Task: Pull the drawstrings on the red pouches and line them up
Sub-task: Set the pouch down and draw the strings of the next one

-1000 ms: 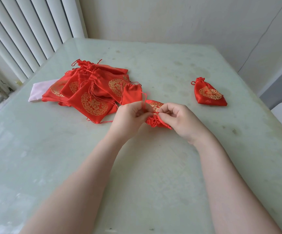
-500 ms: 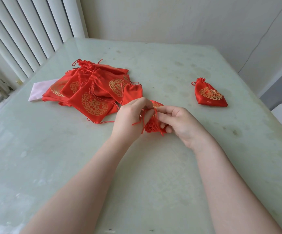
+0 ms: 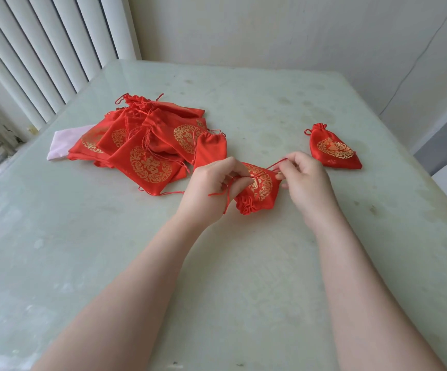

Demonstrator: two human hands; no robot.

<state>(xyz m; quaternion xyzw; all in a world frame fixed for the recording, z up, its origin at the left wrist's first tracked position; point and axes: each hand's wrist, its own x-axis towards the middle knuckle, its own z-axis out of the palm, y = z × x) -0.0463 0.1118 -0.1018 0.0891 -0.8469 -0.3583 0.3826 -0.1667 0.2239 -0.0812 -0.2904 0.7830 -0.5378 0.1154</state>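
A red pouch [image 3: 260, 191] with a gold emblem lies between my hands, its gathered mouth facing me. My left hand [image 3: 209, 188] pinches one red drawstring, whose loose ends trail over the hand. My right hand [image 3: 306, 180] pinches the other drawstring [image 3: 278, 165], which runs taut from the pouch up to its fingers. A pile of several red pouches [image 3: 147, 145] lies to the left. One cinched pouch [image 3: 333, 149] rests alone to the right.
The pale green table [image 3: 110, 250] has a worn, stained top. A pink cloth [image 3: 64, 141] sticks out from under the pile at the left. Vertical blinds [image 3: 43, 49] hang at the left and a white wall stands behind.
My hands have moved apart, drawing the strings out sideways. The pouch mouth has gathered tighter and the pouch now lies flat with its emblem showing.
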